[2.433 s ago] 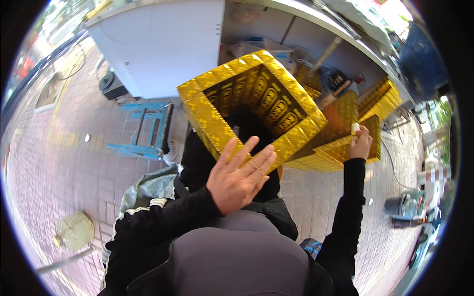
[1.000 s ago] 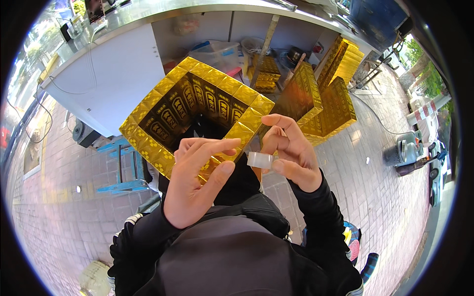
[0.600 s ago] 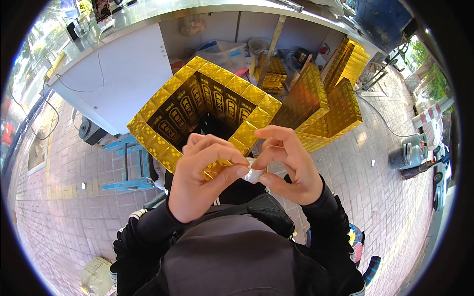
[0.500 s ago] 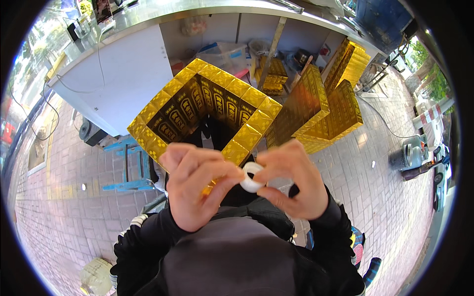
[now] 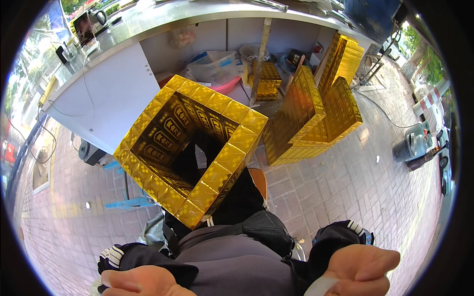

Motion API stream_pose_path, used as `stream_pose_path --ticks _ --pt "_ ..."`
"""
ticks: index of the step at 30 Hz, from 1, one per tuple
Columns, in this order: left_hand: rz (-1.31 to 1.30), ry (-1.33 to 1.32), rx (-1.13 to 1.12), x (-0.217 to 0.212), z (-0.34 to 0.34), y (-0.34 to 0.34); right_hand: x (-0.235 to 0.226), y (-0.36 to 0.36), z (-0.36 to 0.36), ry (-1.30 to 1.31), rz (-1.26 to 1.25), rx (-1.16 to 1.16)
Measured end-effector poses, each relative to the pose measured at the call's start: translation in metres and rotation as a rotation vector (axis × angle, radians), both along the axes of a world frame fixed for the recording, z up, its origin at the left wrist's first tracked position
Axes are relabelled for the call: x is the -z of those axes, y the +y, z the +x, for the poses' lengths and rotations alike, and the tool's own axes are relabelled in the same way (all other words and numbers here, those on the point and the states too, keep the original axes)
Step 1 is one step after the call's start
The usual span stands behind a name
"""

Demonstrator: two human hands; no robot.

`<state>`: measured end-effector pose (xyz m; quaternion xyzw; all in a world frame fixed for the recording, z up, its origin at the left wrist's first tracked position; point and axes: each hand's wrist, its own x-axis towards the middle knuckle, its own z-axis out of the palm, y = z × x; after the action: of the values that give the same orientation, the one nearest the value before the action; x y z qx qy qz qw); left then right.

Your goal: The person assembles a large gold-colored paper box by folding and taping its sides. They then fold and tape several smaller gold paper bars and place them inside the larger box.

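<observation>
My right hand (image 5: 358,270) is at the lower right, its fingers curled closed around a white piece (image 5: 322,285), apparently part of the white ring-shaped roll, cut off by the lower edge. My left hand (image 5: 140,282) shows only in part at the lower left; its fingers look curled in, and what they hold, if anything, is out of sight. Between and beyond my hands, a square hollow frame of gold patterned paper blocks (image 5: 222,170) stands tilted over my lap, its dark inner walls showing. Neither hand touches it.
More gold block panels (image 5: 296,116) stand on the brick paving to the right. Behind is a metal-topped counter (image 5: 163,27) with a clear plastic bin (image 5: 215,66) and a small gold stack (image 5: 266,74) under it. A blue metal stool (image 5: 131,202) is at left.
My hands, which were together over the gold frame with the white ring-shaped roll, have moved wide apart and down toward me. The whole gold frame now shows uncovered.
</observation>
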<state>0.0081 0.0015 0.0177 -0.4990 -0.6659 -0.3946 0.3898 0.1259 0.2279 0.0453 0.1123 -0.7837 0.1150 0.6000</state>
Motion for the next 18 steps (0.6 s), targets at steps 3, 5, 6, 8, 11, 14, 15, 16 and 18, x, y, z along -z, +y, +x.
stream_pose_path --ticks 3,5,6,8,11,14,15,16,18 --pt "0.012 0.014 -0.043 -0.002 0.008 0.003 -0.003 0.014 0.012 -0.042 0.070 -0.175" --pt "0.081 0.033 -0.040 -0.001 0.010 0.009 -0.009 0.018 0.009 -0.057 0.098 -0.242" --pt "0.108 0.031 -0.029 -0.001 0.010 0.012 -0.012 0.017 0.004 -0.051 0.091 -0.250" --pt "0.136 0.008 0.025 -0.003 0.011 0.014 -0.019 0.012 -0.013 -0.030 0.061 -0.259" --pt "0.170 0.016 0.093 -0.002 0.008 0.018 -0.008 -0.006 -0.062 0.765 -0.123 -0.037" --pt "0.263 0.096 0.077 0.005 0.002 0.027 -0.014 -0.008 -0.032 0.355 -0.156 -0.005" --pt "0.299 0.127 0.064 0.005 0.000 0.030 -0.016 -0.004 -0.020 0.139 -0.124 -0.063" --pt "0.336 0.157 0.050 0.006 -0.002 0.033 -0.018 0.000 -0.009 -0.079 -0.098 -0.108" --pt "0.249 0.095 0.058 -0.001 0.001 0.034 -0.011 0.010 -0.001 -0.091 -0.110 -0.181"
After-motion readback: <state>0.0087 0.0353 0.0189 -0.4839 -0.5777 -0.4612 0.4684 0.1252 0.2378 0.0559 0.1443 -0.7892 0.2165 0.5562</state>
